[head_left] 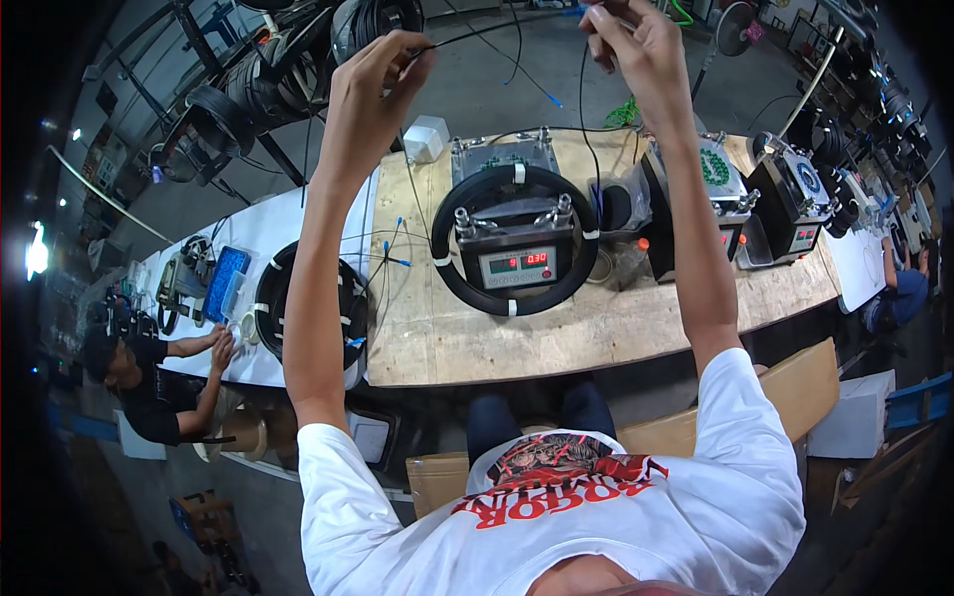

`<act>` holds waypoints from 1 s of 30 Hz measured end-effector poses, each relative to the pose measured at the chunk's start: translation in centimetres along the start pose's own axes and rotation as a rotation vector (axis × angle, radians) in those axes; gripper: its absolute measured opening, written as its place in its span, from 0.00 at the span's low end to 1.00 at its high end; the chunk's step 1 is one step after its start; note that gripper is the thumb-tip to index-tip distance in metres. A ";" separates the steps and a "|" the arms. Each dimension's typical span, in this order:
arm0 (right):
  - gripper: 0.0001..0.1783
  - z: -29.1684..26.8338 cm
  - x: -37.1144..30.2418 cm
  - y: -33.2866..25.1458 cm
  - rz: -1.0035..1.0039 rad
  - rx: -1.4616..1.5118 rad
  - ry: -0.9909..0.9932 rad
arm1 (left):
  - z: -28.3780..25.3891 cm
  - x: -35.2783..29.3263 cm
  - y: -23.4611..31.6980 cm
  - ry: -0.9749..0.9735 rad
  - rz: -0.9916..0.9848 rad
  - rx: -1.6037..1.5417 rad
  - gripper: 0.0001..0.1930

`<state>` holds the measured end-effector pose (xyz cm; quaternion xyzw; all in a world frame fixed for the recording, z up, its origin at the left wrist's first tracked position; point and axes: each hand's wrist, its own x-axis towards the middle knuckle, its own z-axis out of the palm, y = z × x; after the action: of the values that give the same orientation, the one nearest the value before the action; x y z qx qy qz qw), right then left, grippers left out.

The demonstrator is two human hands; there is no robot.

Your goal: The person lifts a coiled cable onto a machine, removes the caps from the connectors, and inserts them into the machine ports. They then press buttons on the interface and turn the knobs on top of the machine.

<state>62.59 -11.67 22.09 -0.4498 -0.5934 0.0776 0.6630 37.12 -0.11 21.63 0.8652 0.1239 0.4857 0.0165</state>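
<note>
Raised high over the bench, my left hand [373, 89] pinches a black cable [477, 33] between thumb and fingers. The cable stretches across to my right hand [644, 60], whose fingers are closed around it near a blue connector [570, 12] at the top edge. A length of cable hangs down from the right hand toward the bench. Below and between my arms, a thick black cable coil [444, 221] bound with white tape leans against a machine [518, 266] with a lit red and green display. Thin cable ends with blue tips [397, 262] lie left of that coil.
Two similar machines [795, 194] stand at the right of the wooden bench [417, 338]. On the white table at left are another taped coil [270, 298] and a blue tray [227, 283]. A co-worker [149, 387] sits there. Cable reels [224, 119] hang beyond; a fan [735, 28] stands far right.
</note>
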 end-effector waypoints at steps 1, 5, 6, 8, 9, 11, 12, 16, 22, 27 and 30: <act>0.12 0.3 -0.9 -0.7 0.015 0.079 0.031 | 0.2 -0.1 1.3 -0.001 0.054 0.029 0.07; 0.13 2.6 -4.7 -3.3 -0.019 0.238 0.002 | 2.0 -1.2 5.2 0.034 0.284 0.010 0.08; 0.13 2.8 -5.5 -3.7 -0.041 0.296 -0.027 | 2.3 -1.5 6.4 0.040 0.295 0.011 0.08; 0.15 2.8 -7.1 -4.6 -0.087 0.311 -0.030 | 2.5 -2.1 8.7 -0.129 0.316 -0.073 0.10; 0.17 2.6 -7.9 -5.3 -0.122 0.247 0.047 | 2.9 -2.5 9.6 -0.155 0.298 -0.142 0.14; 0.22 1.6 -8.9 -4.7 -0.228 0.184 0.124 | 2.6 -4.2 11.0 -0.147 0.159 -0.234 0.14; 0.22 1.7 -9.7 -5.0 -0.234 0.195 0.118 | 1.9 -5.1 11.4 -0.144 -0.003 -0.312 0.14; 0.25 0.1 -12.9 -5.5 -0.092 0.316 0.063 | 3.2 -9.2 9.8 -0.007 -0.271 -0.586 0.16; 0.31 1.4 -16.5 -4.2 -0.062 0.169 0.061 | 6.5 -16.7 9.1 0.094 -0.450 -1.093 0.12; 0.19 3.4 -19.4 -0.7 0.145 0.377 -0.081 | 10.6 -20.5 10.9 0.076 -0.535 -1.178 0.11; 0.20 3.5 -21.0 0.0 0.257 0.327 -0.173 | 11.1 -21.6 11.4 0.088 -0.525 -1.089 0.10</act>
<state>53.59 -23.26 6.62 -0.4000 -0.5653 0.2948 0.6584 38.02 -15.13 -0.62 0.6520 0.0676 0.4943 0.5709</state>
